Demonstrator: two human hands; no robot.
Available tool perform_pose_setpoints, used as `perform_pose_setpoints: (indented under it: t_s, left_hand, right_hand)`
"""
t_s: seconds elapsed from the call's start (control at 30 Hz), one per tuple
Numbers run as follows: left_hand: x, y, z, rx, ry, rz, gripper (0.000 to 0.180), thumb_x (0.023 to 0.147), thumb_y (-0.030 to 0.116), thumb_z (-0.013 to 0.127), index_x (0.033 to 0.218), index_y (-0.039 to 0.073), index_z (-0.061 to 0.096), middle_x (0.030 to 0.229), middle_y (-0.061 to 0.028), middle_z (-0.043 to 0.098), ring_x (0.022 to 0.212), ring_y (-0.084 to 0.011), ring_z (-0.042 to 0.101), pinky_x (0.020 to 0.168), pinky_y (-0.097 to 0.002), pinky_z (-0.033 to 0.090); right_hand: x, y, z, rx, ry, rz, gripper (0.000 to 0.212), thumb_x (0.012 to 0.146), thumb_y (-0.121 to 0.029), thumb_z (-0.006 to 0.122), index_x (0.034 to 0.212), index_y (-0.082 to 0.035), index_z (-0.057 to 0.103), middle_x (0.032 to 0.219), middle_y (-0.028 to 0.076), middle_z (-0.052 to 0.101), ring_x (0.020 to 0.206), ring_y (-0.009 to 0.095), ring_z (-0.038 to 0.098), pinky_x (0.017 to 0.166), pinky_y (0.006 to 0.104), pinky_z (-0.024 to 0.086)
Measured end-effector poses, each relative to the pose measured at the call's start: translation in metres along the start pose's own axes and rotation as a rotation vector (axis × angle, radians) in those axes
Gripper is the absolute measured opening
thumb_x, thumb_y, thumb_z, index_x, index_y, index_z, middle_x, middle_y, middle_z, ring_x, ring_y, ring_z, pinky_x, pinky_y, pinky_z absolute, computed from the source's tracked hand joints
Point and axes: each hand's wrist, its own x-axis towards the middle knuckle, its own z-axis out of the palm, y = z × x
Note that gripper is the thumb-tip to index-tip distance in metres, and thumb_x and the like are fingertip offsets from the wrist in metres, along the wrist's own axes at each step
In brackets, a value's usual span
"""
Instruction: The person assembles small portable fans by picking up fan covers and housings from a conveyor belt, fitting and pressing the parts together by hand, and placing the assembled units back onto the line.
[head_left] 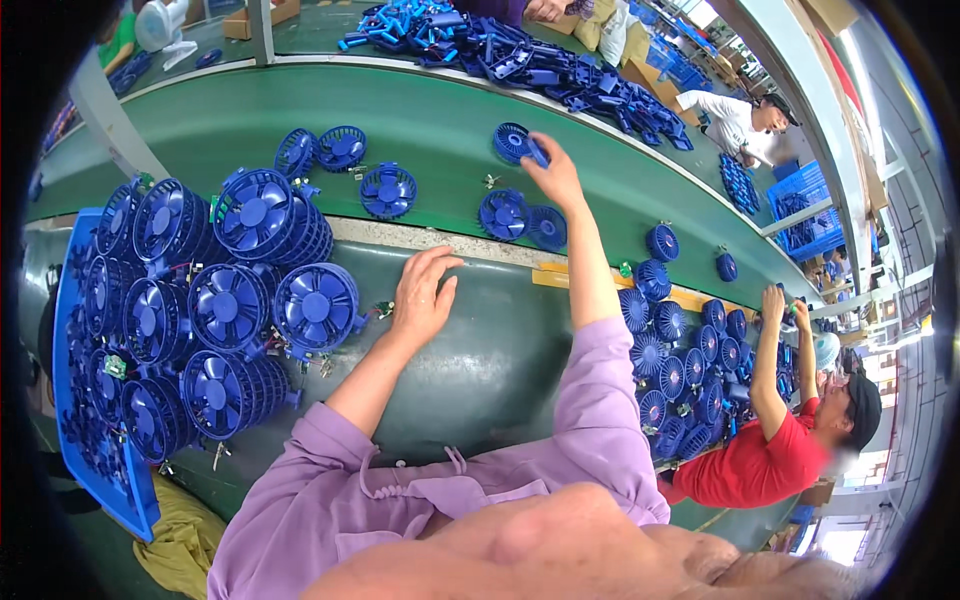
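My right hand point(556, 178) reaches out over the green conveyor belt, its fingers closed around the handle of a small blue fan point(512, 142) with a round slatted head. My left hand point(424, 295) hovers or rests at the near table edge, fingers stretched and loosely apart, holding nothing. Closest to that hand stand stacks of round blue fan housings point(315, 305) with blades inside and loose wires. On the belt between my hands lie an open fan housing with blades point(504, 214) and a slatted fan cover point(547, 228). Another fan housing point(388, 191) lies further left.
A blue tray point(140, 490) of small blue parts stands at left. Beyond the belt point(440, 110) lies a long heap of blue handles point(560, 70). At right, a person in red point(770, 455) works beside many blue fan heads point(672, 360). Metal posts point(110, 115) rise nearby.
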Motion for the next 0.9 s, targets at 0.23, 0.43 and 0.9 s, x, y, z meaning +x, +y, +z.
perform_pose_setpoints:
  t_s: [0.23, 0.43, 0.9]
  left_hand:
    - [-0.005, 0.003, 0.0, -0.005, 0.005, 0.01, 0.025, 0.081, 0.007, 0.06, 0.106, 0.007, 0.062, 0.118, -0.0137, 0.058, 0.11, -0.0345, 0.053, 0.096, -0.0432, 0.042]
    - [-0.004, 0.004, 0.001, -0.017, 0.018, 0.01, 0.024, 0.082, 0.008, 0.061, 0.105, 0.007, 0.062, 0.117, -0.0141, 0.059, 0.111, -0.0342, 0.054, 0.096, -0.0427, 0.042]
    - [0.095, 0.022, 0.081, 0.247, -0.12, -0.376, 0.055, 0.086, 0.039, 0.059, 0.119, -0.003, 0.053, 0.126, -0.0207, 0.05, 0.113, -0.0398, 0.046, 0.099, -0.046, 0.039]
  right_hand:
    - [0.049, 0.035, 0.051, -0.556, -0.077, 0.281, 0.084, 0.067, -0.052, 0.075, 0.138, -0.027, 0.04, 0.136, 0.019, 0.044, 0.121, 0.042, 0.046, 0.095, 0.0545, 0.042]
    - [0.008, 0.067, -0.002, -0.372, 0.154, 0.061, 0.073, 0.068, -0.044, 0.077, 0.129, -0.014, 0.051, 0.11, 0.023, 0.061, 0.102, 0.04, 0.059, 0.088, 0.0476, 0.049]
    - [-0.07, 0.055, -0.019, -0.039, -0.117, -0.04, 0.063, 0.071, -0.026, 0.076, 0.127, -0.007, 0.054, 0.115, 0.021, 0.062, 0.107, 0.035, 0.06, 0.093, 0.0401, 0.046]
